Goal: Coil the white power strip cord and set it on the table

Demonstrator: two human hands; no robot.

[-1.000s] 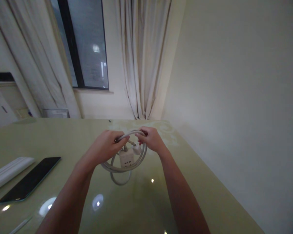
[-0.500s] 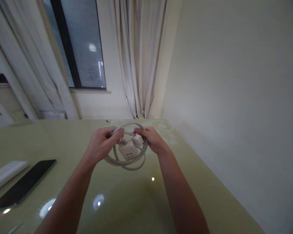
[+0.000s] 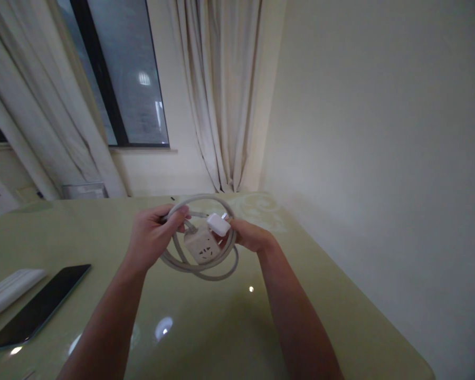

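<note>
A pale extension cord (image 3: 201, 197) is wound into a loose coil and held above the table. Its boxy socket block (image 3: 198, 244) hangs inside the loops, with the outlet holes facing me. My left hand (image 3: 152, 232) is closed round the left side of the coil, thumb on top. On the right, my right hand (image 3: 250, 234) is closed at the coil and at the white plug (image 3: 218, 224), whose metal prongs show near the fingertips. Some right fingers pass behind the loops and are partly hidden.
On the glossy greenish table (image 3: 206, 338) a dark tablet-like slab (image 3: 39, 306) lies at the left, beside a long white object (image 3: 10, 290). A wall (image 3: 360, 184) runs along the right edge. Curtains (image 3: 221, 95) and a window (image 3: 126, 74) are behind.
Both hands and the coil have shifted; the left hand moved a little left. The plug has turned, showing its broad white body and prongs, and the right fingers reach further behind the coil.
</note>
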